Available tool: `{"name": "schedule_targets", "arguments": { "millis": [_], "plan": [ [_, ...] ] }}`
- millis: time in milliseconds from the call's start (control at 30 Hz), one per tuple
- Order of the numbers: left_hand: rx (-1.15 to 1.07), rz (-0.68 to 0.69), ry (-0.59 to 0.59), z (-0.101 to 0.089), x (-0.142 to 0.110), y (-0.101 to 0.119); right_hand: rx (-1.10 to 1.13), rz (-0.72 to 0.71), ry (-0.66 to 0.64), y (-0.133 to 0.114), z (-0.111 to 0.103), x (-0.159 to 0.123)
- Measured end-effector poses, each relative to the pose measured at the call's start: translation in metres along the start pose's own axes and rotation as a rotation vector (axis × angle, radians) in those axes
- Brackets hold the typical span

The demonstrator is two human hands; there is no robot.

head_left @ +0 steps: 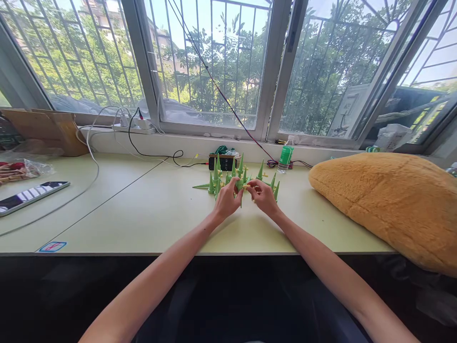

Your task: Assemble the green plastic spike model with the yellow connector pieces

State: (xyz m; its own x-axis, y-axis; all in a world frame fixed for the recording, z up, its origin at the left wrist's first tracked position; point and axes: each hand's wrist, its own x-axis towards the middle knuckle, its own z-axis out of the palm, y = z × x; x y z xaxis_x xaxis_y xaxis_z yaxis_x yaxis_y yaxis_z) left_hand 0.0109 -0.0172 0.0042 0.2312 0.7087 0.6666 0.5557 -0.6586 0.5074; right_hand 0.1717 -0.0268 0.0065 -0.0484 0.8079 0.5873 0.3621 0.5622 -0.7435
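Several green cone-shaped spikes with small yellow connector pieces stand and lie in a cluster at the far middle of the pale desk. My left hand is closed around one green cone held just above the desk. My right hand pinches a small yellow piece against that cone. Both hands meet at the front of the cluster, and the fingers hide part of the held pieces.
A big orange plush cushion fills the desk's right side. A green bottle and a small black box stand behind the cluster. At left lie a phone, a plastic bag, a cardboard box and trailing cables.
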Motion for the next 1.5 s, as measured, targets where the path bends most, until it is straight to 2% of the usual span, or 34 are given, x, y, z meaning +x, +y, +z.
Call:
{"name": "schedule_targets", "arguments": {
  "millis": [400,733,967,1233,1500],
  "plan": [
    [0.017,0.022,-0.008,-0.0004,-0.0006,0.0002,-0.105,-0.02,0.009,-0.0004,-0.0007,-0.0007],
    [-0.019,0.102,0.022,0.0014,-0.0008,-0.0014,-0.191,0.006,0.023,0.001,-0.0006,0.0002],
    [-0.014,0.101,0.018,0.0018,-0.0014,-0.002,-0.178,0.019,0.02,0.0018,-0.0002,0.0001],
    [0.003,0.054,0.047,-0.0004,0.0,-0.0001,-0.04,-0.018,-0.036,-0.0017,-0.0003,-0.0007],
    [-0.014,0.085,0.026,0.0003,-0.0009,-0.0007,-0.071,-0.013,-0.048,0.0029,0.0004,-0.0001]
  ]
}}
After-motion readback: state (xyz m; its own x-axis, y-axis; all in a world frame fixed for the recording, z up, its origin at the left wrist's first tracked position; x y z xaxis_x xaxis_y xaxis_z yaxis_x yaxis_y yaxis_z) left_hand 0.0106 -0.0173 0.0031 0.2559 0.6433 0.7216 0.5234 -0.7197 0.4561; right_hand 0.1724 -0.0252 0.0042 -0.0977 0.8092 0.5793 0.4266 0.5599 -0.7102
